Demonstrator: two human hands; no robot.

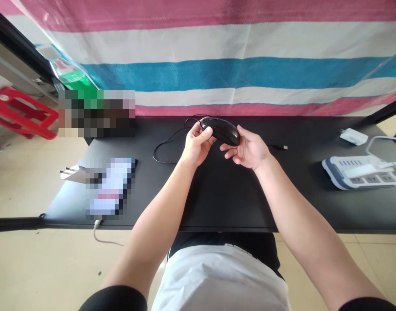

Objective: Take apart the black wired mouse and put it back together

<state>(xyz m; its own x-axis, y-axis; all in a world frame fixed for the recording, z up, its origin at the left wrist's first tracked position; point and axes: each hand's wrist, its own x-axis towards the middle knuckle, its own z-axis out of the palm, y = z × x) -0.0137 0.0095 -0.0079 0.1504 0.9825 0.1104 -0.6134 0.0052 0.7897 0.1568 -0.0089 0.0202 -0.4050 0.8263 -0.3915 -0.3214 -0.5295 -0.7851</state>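
Observation:
A glossy black computer mouse (pixel 224 131) is held up above the black table (pixel 230 198), tilted down toward the right. My left hand (pixel 199 144) grips its left end, the thumb pressed on the near side. My right hand (pixel 249 149) is at the mouse's right end, its thumb at the edge and its fingers spread below; whether it bears any weight I cannot tell. The thin black mouse cable (pixel 155 151) loops over the table left of my hands. A USB plug (pixel 284 147) lies to the right of my right hand.
A white power strip (pixel 359 170) with a plugged-in adapter and a white charger (pixel 353 136) lie at the right. On the left are a blurred phone (pixel 110 185) with a cable and a white plug (pixel 75 173). A green bottle (pixel 76 80) stands behind, before a striped sheet (pixel 217 73).

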